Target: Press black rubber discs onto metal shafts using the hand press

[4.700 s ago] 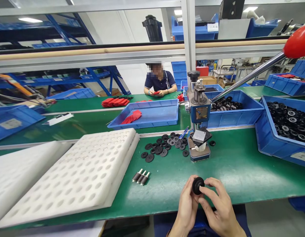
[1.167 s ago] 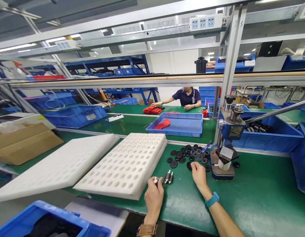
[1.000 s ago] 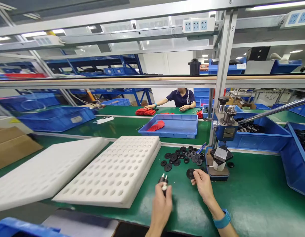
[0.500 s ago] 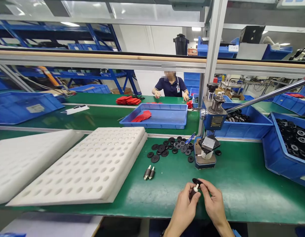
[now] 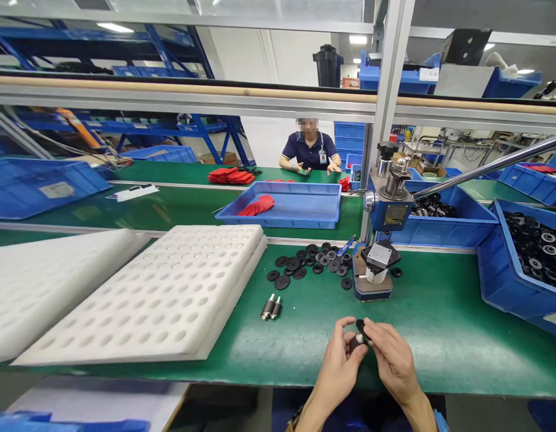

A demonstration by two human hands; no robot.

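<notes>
My left hand [image 5: 339,360] grips a dark roller with a white shaft [image 5: 355,342] between thumb and fingers, over the front of the green bench. A black disc, like a gear wheel [image 5: 360,326], is pinched in my right hand [image 5: 391,355], right at the white shaft end; whether the shaft has entered it I cannot tell. Two similar dark rollers with white shafts [image 5: 271,307] lie on the bench to the left. Beyond them spreads a group of loose black discs [image 5: 293,264]. Just past my hands stands a hand press [image 5: 380,240] with a metal block on its base.
White foam trays with round holes [image 5: 170,300] cover the left side. A shallow blue tray [image 5: 300,207] holding red cloth sits behind. Blue bins with black parts [image 5: 502,264] stand at right. The press lever [image 5: 489,165] reaches up rightward. Across the bench sits a person [image 5: 310,150].
My right hand has turned, with its fingers drawn closer over the disc, which now sits more upright at the shaft end. The whole view has shifted slightly.
</notes>
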